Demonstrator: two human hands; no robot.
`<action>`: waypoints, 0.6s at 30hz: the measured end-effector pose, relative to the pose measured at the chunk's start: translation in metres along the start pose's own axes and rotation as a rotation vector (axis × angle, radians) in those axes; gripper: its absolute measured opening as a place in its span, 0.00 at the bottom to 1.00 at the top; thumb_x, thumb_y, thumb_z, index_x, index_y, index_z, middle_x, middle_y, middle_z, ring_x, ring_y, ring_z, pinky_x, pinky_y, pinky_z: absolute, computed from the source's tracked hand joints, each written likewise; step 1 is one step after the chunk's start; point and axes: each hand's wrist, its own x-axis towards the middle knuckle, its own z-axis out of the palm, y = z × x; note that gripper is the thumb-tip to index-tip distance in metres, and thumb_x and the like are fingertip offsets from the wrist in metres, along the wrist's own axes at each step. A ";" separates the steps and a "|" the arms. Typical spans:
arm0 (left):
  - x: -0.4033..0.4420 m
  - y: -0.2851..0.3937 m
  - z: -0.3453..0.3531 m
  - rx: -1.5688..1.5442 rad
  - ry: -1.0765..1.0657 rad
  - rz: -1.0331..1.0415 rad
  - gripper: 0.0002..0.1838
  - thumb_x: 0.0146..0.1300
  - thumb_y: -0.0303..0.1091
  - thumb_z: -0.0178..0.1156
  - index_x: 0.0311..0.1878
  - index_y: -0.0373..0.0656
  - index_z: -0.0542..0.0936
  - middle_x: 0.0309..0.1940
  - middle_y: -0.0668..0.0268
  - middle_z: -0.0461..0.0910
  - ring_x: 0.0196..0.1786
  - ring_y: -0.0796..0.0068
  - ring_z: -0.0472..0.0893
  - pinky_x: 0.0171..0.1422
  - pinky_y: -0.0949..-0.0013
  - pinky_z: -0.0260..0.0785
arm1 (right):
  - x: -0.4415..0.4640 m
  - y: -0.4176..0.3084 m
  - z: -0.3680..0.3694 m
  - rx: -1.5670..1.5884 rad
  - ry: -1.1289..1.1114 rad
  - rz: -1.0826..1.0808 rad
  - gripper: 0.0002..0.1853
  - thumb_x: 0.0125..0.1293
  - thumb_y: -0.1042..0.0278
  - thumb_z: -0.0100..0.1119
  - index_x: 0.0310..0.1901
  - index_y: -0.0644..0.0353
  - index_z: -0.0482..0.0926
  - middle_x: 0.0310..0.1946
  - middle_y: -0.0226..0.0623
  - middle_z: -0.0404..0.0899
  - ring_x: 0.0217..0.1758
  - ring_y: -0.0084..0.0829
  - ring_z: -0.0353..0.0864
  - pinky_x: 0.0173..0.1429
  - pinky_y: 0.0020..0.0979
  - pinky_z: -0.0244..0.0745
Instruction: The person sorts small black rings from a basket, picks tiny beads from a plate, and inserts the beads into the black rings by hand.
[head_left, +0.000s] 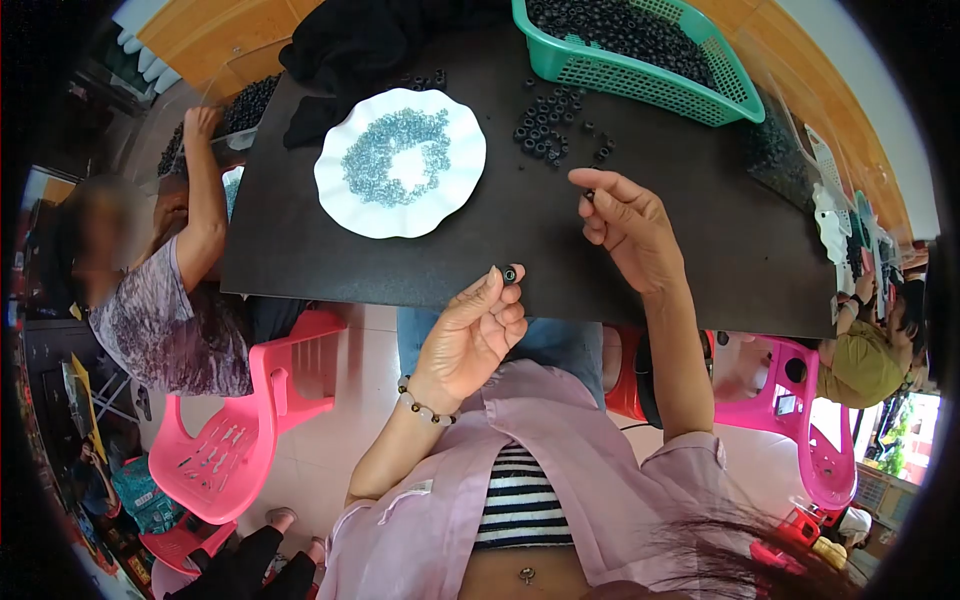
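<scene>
My left hand (475, 335), with a beaded bracelet (424, 411) on the wrist, pinches a small black ring-shaped part (510, 274) between thumb and forefinger, its hole facing up. To the right and farther over the table, my right hand (635, 228) pinches another small dark part (590, 196); the fingertips partly cover it. The two hands are apart. Beyond my left hand, a white plate with a wavy rim (462, 205) bears many tiny see-through bluish pieces (385, 150). Loose black ring-shaped parts (545, 125) lie scattered past my right hand.
A green basket (650, 95) full of black parts stands at the table's far side. Black cloth (350, 45) lies at the far left. On the left a person (170, 310) reaches toward more black parts; another person (865, 360) is on the right. Pink chairs (225, 440) flank the table.
</scene>
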 end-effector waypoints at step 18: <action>-0.009 -0.024 0.005 0.123 -0.013 0.109 0.14 0.67 0.37 0.58 0.50 0.38 0.78 0.31 0.73 0.76 0.31 0.86 0.72 0.40 0.80 0.67 | -0.036 0.025 0.003 0.004 0.011 -0.082 0.10 0.63 0.70 0.62 0.44 0.63 0.77 0.30 0.33 0.80 0.28 0.18 0.72 0.33 0.19 0.66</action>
